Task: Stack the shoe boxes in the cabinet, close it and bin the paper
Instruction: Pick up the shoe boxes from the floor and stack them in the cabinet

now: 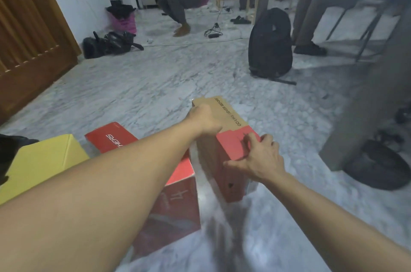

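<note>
I have both hands on the red-and-brown cardboard shoe box (224,145) standing on the marble floor (144,84): my left hand (205,119) curls over its far left top edge, and my right hand (259,158) clasps the near red corner, fingers bent on the lid and thumb down the side. The main risk, as I judge it, is the lid. If it sits loose, lifting by the top edges could pull it free and drop the base and whatever is inside. The grip is also lopsided, one hand far and one near, so the box could twist or tilt as it rises. It stands just beside the larger red cardboard shoe box (178,200) on its left, with only a narrow gap between them, so a swing leftward could knock that one. A flat yellow cardboard box (42,162) lies further left, partly under my forearm. No cabinet or bin is clearly identifiable, so I would be carrying the box blind through bags and cables. Readable print: "GO LIKE NEVER BEFORE" on the brown lid, partly blurred; "HERS", the end of a cut-off word, on the red lid; and a large "4" on the red box's side.
</note>
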Tool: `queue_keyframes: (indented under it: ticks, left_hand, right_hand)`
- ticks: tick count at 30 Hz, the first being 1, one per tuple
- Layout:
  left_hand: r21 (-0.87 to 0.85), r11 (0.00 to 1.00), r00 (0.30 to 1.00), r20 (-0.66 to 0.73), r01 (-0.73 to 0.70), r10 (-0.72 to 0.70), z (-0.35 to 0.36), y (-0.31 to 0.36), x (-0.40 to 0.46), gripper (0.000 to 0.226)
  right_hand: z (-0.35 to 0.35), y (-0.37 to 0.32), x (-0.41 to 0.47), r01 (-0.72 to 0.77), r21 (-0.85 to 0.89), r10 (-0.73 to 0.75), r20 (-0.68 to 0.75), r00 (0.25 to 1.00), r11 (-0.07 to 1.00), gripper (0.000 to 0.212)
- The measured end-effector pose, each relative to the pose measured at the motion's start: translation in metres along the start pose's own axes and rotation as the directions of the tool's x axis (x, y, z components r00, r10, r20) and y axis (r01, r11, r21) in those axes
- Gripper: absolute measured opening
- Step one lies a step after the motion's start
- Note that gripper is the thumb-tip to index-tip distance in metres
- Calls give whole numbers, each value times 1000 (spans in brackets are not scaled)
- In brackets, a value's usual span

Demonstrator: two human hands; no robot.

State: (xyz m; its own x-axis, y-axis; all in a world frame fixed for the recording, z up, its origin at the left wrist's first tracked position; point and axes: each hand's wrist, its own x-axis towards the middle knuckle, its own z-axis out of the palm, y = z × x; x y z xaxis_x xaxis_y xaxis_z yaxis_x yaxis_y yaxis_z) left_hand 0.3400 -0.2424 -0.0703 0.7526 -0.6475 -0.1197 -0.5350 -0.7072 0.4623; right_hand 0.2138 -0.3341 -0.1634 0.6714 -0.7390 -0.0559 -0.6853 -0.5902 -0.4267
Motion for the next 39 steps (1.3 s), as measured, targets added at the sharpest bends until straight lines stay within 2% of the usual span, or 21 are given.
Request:
queue_keyframes:
  ticks: [3, 5, 8, 10, 11, 13, 16, 18, 19, 20, 22, 23, 26, 29, 34, 36, 39]
  left_hand:
    - [-85, 996, 999, 46, 10, -6, 23, 21, -18, 35]
    - [-203, 978, 994, 105, 51, -30, 38, 33, -35, 35]
    - [-292, 948, 979, 190, 128, -73, 59, 45, -58, 36]
    - [-325, 926, 966, 229, 193, -121, 73, 44, -67, 41]
    - [-326, 915, 957, 236, 239, -166, 79, 45, -71, 46]
    - [-330, 883, 937, 223, 334, -271, 92, 44, -74, 62]
    - [-343, 810, 877, 258, 475, -405, 113, 36, -74, 79]
    - [-451, 705, 837, 287, 547, -465, 126, 30, -74, 92]
    - [-534, 619, 815, 319, 576, -484, 129, 28, -75, 95]
    - [-640, 507, 803, 336, 578, -492, 133, 25, -75, 86]
    - [-760, 298, 781, 409, 577, -472, 136, 22, -82, 44]
    - [-779, 254, 782, 428, 573, -452, 136, 22, -86, 32]
    - [-793, 259, 804, 422, 551, -420, 137, 22, -93, 29]
    - [-803, 230, 814, 453, 550, -364, 127, 28, -99, 25]
    - [-822, 214, 836, 460, 529, -300, 98, 35, -115, 35]
    - [-837, 233, 856, 426, 496, -292, 82, 39, -128, 40]
    - [-857, 278, 892, 367, 435, -264, 53, 50, -149, 41]
  right_hand:
    - [-15, 24, -34, -25, -81, 27, 23, 999, 996, 94]
    - [-25, 34, -57, -17, -160, 27, 57, 998, 987, 85]
    - [-37, 40, -86, 34, -194, -15, 103, 995, 980, 45]
    - [-40, 45, -95, 72, -89, -64, 85, 994, 993, 17]
    - [-43, 48, -95, 56, -28, -54, 77, 996, 998, 16]
    - [-48, 56, -84, -22, 90, 19, 41, 999, 996, 22]
    - [-58, 74, -48, -125, 162, 144, -113, 983, 979, 26]
    - [-68, 87, -20, -157, 145, 181, -171, 968, 977, 44]
    - [-74, 93, -7, -172, 132, 193, -171, 966, 976, 58]
    - [-80, 98, 5, -186, 128, 204, -154, 967, 974, 74]
    - [-91, 109, 24, -186, 132, 196, -63, 979, 974, 101]
    - [-96, 113, 31, -177, 131, 178, 4, 984, 975, 110]
    - [-104, 126, 39, -206, 208, 165, 201, 966, 956, 121]
    - [-105, 133, 32, -235, 222, 185, 221, 957, 947, 131]
    - [-123, 143, 5, -289, 231, 229, 257, 939, 929, 154]
    - [-137, 147, -10, -254, 308, 177, 258, 950, 917, 136]
    - [-168, 140, -38, -181, 444, 103, 195, 975, 878, 87]
